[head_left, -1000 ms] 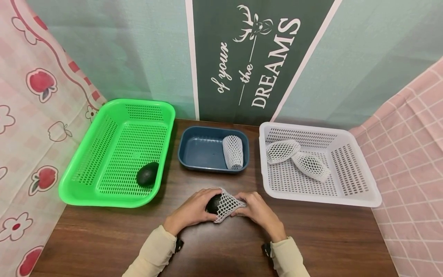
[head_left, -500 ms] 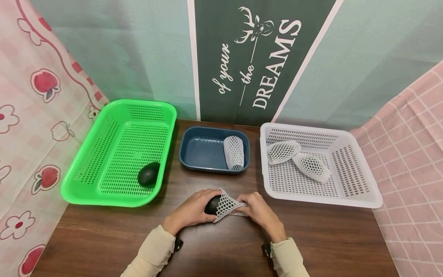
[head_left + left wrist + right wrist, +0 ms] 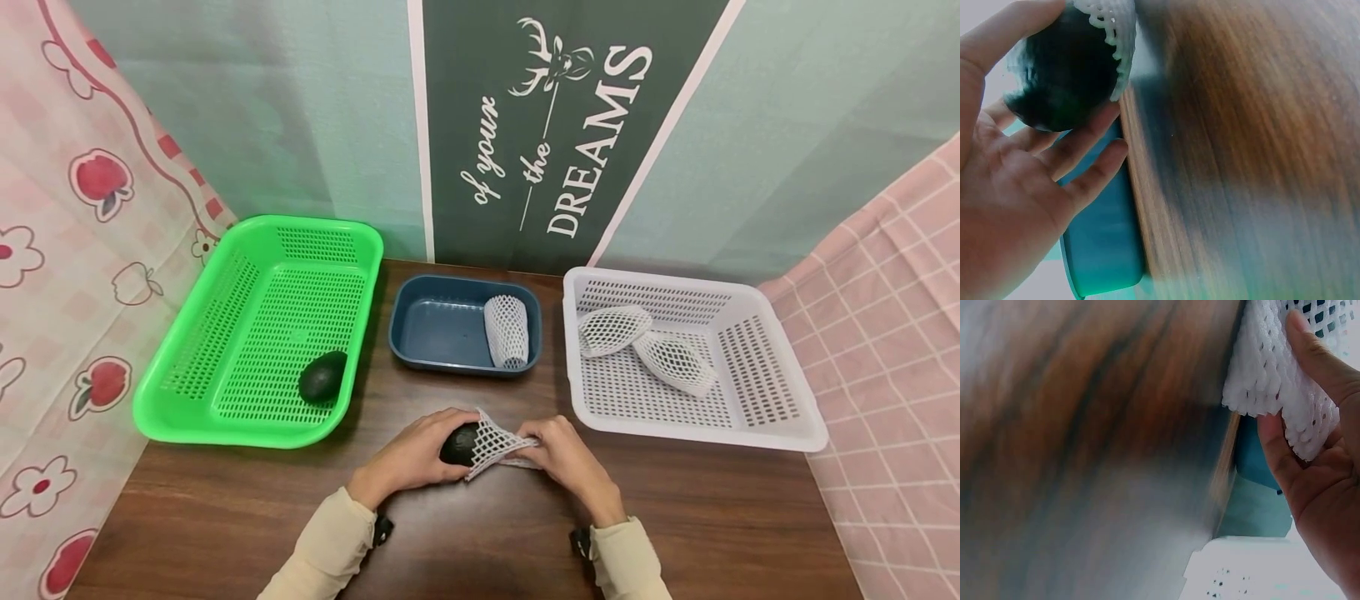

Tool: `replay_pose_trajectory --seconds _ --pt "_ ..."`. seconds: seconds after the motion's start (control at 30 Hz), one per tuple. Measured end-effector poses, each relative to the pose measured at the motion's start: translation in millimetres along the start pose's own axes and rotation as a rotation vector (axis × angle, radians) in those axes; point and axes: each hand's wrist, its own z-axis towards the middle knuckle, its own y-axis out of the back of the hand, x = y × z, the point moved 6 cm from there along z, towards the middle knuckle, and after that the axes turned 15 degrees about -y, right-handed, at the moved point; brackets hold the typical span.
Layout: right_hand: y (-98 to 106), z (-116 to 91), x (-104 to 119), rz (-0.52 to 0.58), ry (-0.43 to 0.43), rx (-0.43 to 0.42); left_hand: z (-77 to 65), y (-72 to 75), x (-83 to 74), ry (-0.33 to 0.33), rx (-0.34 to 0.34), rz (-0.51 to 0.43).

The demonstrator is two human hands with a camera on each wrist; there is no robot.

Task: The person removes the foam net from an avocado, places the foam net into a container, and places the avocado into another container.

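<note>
A dark avocado (image 3: 458, 445) is partly inside a white foam net sleeve (image 3: 491, 442) above the front middle of the table. My left hand (image 3: 415, 454) grips the avocado, thumb on one side and fingers on the other; its bare end faces the palm in the left wrist view, where the net's edge (image 3: 1116, 56) lies over the far part. My right hand (image 3: 564, 457) pinches the other end of the sleeve between thumb and fingers. In the right wrist view the loose net end (image 3: 1266, 369) hangs past those fingers.
Another dark avocado (image 3: 322, 377) lies in the green basket (image 3: 258, 433) at left. A blue tray (image 3: 442, 367) behind the hands holds white net sleeves (image 3: 507, 331). In the white basket (image 3: 697, 431) at right lie two net-wrapped pieces (image 3: 675, 361). Curtains border the wooden table (image 3: 480, 550).
My right hand has drawn slightly to the right with the sleeve's end, which looks more stretched. The left hand has shifted slightly left with the avocado, showing a little more of it.
</note>
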Motion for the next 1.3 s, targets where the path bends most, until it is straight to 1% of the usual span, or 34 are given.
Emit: replay_pose_trajectory --seconds 0.13,0.23,0.43,0.57,0.7,0.93,1.13,1.3 --pt "6 -1 -3 0.007 -0.005 -0.023 -1.1 4.8 -0.3 -0.023 -0.033 -0.006" --pt "10 -2 -4 0.008 -0.024 -0.036 -2.5 9.8 -0.9 -0.027 -0.054 -0.013" --pt "13 -3 -6 0.004 -0.099 -0.035 -6.9 19.1 -1.2 -0.017 -0.083 -0.026" --pt "13 -2 -5 0.029 -0.137 -0.062 -11.4 27.0 -2.3 0.007 -0.099 -0.032" --pt "13 -1 -3 0.069 -0.141 -0.109 -16.2 38.0 -3.3 0.023 -0.128 0.012" --pt "14 -1 2 0.084 -0.098 -0.202 -25.4 60.1 -4.9 0.042 -0.215 0.126" --pt "18 1 9 0.106 -0.125 -0.225 -32.8 76.0 -7.2 0.051 -0.275 0.197" --pt "24 2 20 0.111 -0.133 -0.252 -39.0 88.9 -8.3 0.069 -0.344 0.22"
